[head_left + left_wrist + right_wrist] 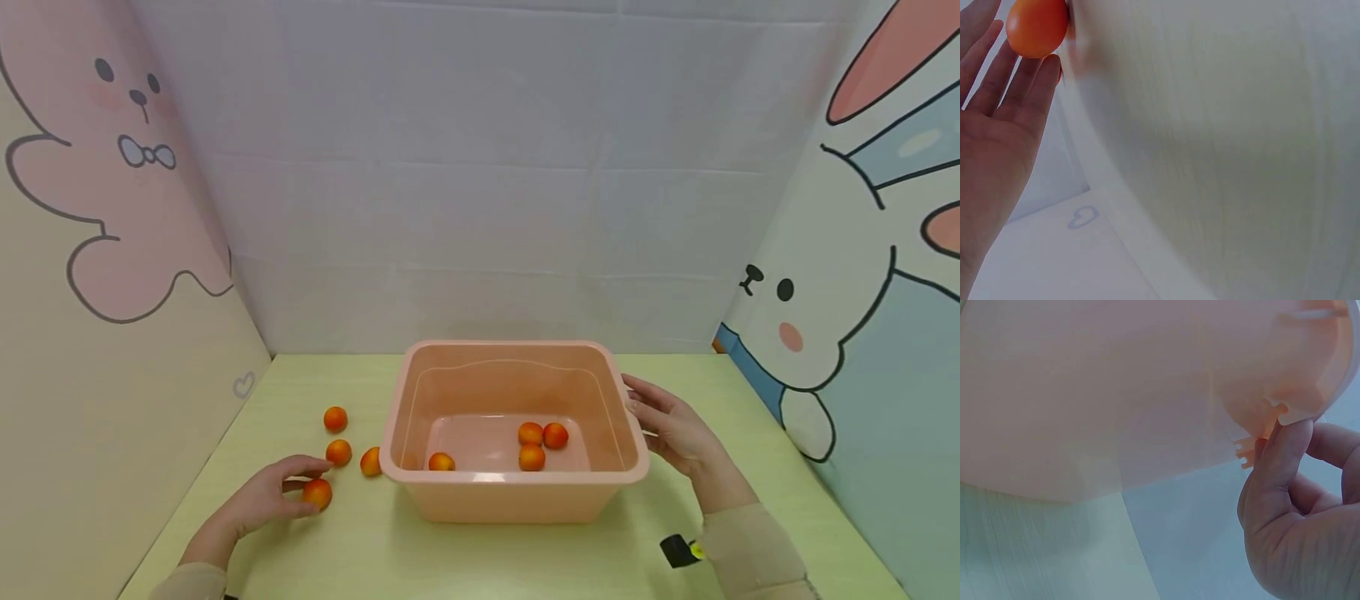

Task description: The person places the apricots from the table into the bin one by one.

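Note:
My left hand (pixel 270 493) is at the left of the table, its thumb and fingers around a smooth, small orange fruit (pixel 317 494). In the left wrist view the fruit (pixel 1037 26) lies by the fingertips, and the fingers look fairly straight. Beside that hand are more such fruits: one near the fingertips (pixel 339 452), another farther back (pixel 335 419). A third (pixel 371 462) is partly hidden by the pink plastic tub (pixel 510 500). Several fruits (pixel 532 457) lie inside the tub. My right hand (pixel 678 435) holds the tub's right rim, pinching near small tabs (pixel 1279 412) under it.
A black item with a yellow part (pixel 678 551) shows by the right sleeve. The pale table (pixel 300 383) meets a white back wall (pixel 480 208). Side panels with a cartoon bear (pixel 127 192) and a rabbit (pixel 825 308) stand left and right.

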Motion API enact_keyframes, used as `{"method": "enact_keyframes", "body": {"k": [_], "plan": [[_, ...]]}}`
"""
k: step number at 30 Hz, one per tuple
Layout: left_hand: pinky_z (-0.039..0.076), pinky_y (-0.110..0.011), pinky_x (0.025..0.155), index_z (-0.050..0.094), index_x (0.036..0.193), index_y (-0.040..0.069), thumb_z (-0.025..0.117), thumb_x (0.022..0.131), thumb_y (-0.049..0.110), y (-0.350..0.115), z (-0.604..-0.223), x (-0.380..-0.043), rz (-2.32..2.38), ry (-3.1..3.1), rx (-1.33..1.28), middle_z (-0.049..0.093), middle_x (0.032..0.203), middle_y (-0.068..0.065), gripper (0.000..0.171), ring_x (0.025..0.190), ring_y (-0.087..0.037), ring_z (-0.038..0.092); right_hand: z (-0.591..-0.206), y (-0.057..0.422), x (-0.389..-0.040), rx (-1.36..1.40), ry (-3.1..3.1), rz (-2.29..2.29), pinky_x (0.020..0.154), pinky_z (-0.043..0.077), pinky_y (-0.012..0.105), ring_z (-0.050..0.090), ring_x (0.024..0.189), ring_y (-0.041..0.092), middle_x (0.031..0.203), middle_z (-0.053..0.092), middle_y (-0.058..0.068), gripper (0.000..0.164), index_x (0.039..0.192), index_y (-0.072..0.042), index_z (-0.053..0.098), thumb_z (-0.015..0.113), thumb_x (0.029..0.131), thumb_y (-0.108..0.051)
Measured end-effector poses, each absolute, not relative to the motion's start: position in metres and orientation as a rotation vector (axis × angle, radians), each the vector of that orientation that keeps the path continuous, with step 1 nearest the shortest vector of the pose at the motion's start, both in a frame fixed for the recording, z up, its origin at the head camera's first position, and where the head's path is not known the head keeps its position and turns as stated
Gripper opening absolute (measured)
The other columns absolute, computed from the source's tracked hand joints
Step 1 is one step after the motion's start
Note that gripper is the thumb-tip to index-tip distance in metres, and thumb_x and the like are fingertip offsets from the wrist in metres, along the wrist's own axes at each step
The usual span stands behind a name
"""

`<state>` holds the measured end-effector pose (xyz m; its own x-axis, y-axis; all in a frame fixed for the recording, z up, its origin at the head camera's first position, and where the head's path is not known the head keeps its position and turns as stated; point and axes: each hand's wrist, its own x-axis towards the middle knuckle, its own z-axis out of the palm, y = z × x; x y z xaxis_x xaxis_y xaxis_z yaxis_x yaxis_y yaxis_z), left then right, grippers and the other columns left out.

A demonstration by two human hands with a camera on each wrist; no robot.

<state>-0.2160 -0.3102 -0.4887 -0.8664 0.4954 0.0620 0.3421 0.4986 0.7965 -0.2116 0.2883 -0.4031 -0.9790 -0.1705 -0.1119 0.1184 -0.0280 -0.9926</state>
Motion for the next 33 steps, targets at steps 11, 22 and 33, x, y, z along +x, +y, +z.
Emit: {"method": "enact_keyframes", "body": {"k": [11, 22, 33], "plan": [[0.052, -0.023, 0.087, 0.067, 0.112, 0.0, 0.081, 0.08, 0.006, -0.311, -0.495, -0.218, 1.244, 2.561, 0.686, 0.065, 0.112, -0.013, 0.035, 0.099, -0.008, 0.059, -0.405, 0.289, -0.212, -0.064, 2.044, -2.11, 0.074, 0.058, 0.025, 0.066, 0.095, 0.011, 0.116, 0.062, -0.005, 0.064, 0.157, -0.003, 0.022, 0.054, 0.104, -0.019], [0.055, -0.025, 0.084, 0.067, 0.111, 0.0, 0.082, 0.08, 0.008, -0.308, -0.482, -0.22, 1.308, 2.669, 0.666, 0.065, 0.112, -0.012, 0.035, 0.099, -0.005, 0.06, -0.405, 0.289, -0.212, -0.053, 2.056, -2.102, 0.076, 0.058, 0.027, 0.065, 0.096, 0.011, 0.117, 0.061, -0.006, 0.064, 0.157, -0.004, 0.023, 0.054, 0.104, -0.02], [0.053, -0.022, 0.085, 0.068, 0.113, 0.004, 0.081, 0.081, 0.004, -0.293, -0.448, -0.234, 1.407, 2.757, 0.818, 0.066, 0.112, -0.011, 0.035, 0.099, -0.007, 0.06, -0.403, 0.288, -0.212, -0.036, 2.083, -2.084, 0.076, 0.057, 0.026, 0.065, 0.095, 0.011, 0.117, 0.061, -0.006, 0.064, 0.157, -0.005, 0.023, 0.054, 0.103, -0.021]]}}
